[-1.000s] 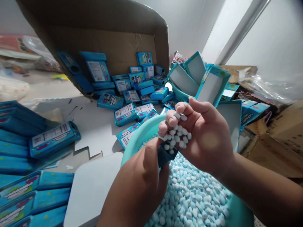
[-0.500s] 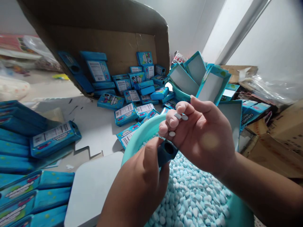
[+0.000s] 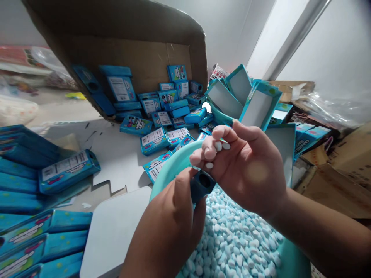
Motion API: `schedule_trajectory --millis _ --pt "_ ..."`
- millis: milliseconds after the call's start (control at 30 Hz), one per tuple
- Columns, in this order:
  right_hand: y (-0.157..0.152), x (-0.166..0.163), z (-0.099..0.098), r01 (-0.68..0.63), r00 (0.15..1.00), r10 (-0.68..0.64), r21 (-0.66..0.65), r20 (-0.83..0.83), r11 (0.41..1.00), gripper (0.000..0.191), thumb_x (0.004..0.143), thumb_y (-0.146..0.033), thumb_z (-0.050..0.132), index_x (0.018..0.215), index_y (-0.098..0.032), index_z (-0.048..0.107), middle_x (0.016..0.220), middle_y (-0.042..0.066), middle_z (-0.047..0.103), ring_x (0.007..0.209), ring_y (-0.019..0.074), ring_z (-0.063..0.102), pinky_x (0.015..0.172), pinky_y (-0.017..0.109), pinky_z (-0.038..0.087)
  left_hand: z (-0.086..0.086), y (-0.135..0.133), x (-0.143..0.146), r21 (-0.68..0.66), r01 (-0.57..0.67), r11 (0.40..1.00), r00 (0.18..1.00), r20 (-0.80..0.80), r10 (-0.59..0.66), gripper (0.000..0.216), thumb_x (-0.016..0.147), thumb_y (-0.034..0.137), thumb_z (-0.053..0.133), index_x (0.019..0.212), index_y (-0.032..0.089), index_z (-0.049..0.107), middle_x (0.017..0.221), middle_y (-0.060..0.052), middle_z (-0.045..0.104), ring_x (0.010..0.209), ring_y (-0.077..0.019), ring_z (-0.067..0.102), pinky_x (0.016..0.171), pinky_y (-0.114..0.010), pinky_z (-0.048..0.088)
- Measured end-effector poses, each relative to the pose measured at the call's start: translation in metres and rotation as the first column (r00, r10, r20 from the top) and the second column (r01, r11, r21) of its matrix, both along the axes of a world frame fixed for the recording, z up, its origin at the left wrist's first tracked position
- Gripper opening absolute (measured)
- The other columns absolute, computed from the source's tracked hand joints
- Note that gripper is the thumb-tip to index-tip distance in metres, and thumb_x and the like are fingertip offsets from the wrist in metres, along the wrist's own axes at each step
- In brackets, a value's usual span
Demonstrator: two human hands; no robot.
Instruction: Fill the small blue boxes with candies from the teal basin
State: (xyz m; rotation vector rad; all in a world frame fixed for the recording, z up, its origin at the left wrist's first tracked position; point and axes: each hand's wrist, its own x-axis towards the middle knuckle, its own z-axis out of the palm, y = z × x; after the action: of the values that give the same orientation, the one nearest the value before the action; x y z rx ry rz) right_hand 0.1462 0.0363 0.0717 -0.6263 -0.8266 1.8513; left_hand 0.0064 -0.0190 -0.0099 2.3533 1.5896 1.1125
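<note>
My left hand (image 3: 171, 216) grips a small blue candy box (image 3: 204, 183), its end with a round dark hole turned up toward me. Just above and to the right, my right hand (image 3: 252, 170) is cupped palm up, fingers curled around a few small white candy tablets (image 3: 218, 146). Three of them show near the fingers. The heel of that hand is close to the box's holed end; whether they touch I cannot tell. Both hands are over a turquoise tub (image 3: 166, 166) holding a heap of pale blue and white tablets (image 3: 240, 231).
A large cardboard carton (image 3: 139, 50) lies on its side behind, with many blue candy boxes (image 3: 153, 139) in and before it. More boxes (image 3: 68, 170) are stacked at left beside a white lid-like block (image 3: 113, 231). Open display trays (image 3: 259, 102) and cardboard (image 3: 330, 189) crowd the right.
The fingers of my right hand have shifted slightly left and the tablets have moved a little in them. My left hand and the box have dipped slightly left.
</note>
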Motion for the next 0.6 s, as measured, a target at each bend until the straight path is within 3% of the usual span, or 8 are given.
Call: schedule_trajectory --millis 333,600 --pt "0.0018 0.0006 -0.0021 -0.008 1.0 0.007 0.021 0.024 1.0 0.04 0.086 -0.055 0.062 0.068 -0.02 0.069 0.068 0.004 0.07 0.078 0.022 0.069 0.085 0.042 0.053 -0.0004 -0.0007 0.0003 -0.001 -0.004 1.0 1.0 -0.013 0.004 0.042 0.088 0.023 0.057 0.126 0.018 0.04 0.098 -0.014 0.073 0.074 -0.0273 0.072 0.054 -0.038 0.057" --pt "-0.0026 0.0027 -0.0014 -0.055 0.998 0.055 0.103 0.007 0.993 0.036 0.089 -0.056 0.057 0.081 -0.024 0.073 0.093 0.003 0.076 0.093 0.0227 0.071 0.096 0.043 0.05 0.0021 0.0 0.0009 0.026 0.018 1.0 1.0 0.025 -0.019 0.039 0.089 0.019 0.054 0.125 0.017 0.039 0.104 -0.016 0.071 0.08 -0.0276 0.073 0.058 -0.038 0.059"
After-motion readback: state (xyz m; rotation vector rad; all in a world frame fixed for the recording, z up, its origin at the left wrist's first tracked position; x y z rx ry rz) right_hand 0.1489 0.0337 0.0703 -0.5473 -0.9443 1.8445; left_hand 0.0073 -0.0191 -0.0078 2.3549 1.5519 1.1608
